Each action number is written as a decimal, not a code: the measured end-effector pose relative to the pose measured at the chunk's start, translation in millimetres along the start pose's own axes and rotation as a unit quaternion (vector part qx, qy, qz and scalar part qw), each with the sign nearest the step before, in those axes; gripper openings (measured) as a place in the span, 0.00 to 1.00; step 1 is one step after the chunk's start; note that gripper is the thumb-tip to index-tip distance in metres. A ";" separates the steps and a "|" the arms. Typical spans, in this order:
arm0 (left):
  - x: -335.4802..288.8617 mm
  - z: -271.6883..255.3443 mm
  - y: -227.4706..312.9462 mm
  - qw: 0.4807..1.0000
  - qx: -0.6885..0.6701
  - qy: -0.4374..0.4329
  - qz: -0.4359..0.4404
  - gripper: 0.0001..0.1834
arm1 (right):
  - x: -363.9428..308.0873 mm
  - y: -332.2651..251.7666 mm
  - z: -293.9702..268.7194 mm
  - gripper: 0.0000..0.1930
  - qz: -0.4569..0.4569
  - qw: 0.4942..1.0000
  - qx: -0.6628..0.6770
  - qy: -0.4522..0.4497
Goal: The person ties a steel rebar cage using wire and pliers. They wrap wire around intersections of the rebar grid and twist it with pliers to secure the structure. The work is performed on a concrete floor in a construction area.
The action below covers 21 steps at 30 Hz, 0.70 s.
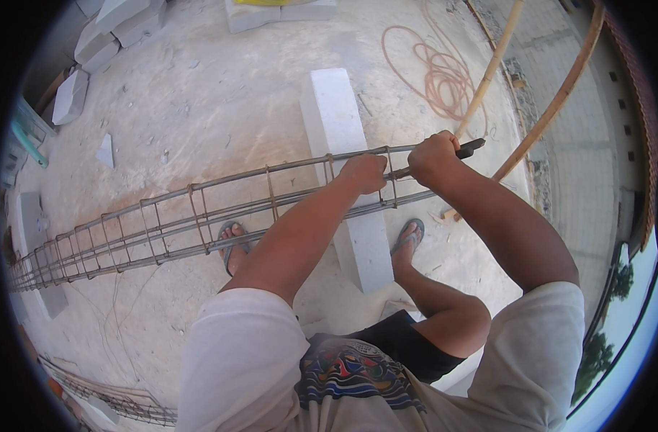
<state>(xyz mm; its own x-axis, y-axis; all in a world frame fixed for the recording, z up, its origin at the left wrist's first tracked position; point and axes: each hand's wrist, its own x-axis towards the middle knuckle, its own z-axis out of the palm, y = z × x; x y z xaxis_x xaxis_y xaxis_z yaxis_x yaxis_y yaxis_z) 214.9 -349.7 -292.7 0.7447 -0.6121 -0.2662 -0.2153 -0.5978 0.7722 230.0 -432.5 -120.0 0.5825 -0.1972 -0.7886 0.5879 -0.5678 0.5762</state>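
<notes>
Cage of grey steel rods and thin brown hoops (235, 209) points sideways, its long way running from far left of the left hand (365, 173) to the right hand (435, 160). Both arms reach forward. The right hand is wrapped around a dark, thin tool (471, 148). The left hand bends down onto the cage; its grip cannot be told. Under it sits a long white block (338, 119).

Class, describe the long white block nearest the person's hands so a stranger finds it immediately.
Find the long steel rebar cage slanting across the pale concrete floor. Near its right end, a long white rectangular block lies crosswise below it. Unlike the pale block at the cage's far left end, it sits between the sandalled feet.
</notes>
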 end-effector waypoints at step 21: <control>12.8 39.2 59.7 0.983 -0.096 0.150 0.032 0.21 | -39.2 18.3 3.9 0.32 -0.053 0.994 0.041 0.087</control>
<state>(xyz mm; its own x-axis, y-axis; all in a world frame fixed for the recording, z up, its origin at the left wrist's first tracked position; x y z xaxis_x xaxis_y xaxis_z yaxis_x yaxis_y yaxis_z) 186.8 -413.6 -272.6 0.8929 -0.4469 -0.0539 -0.1656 -0.4375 0.8838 215.8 -438.3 -79.4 0.6127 0.0042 -0.7903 0.6071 -0.6427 0.4673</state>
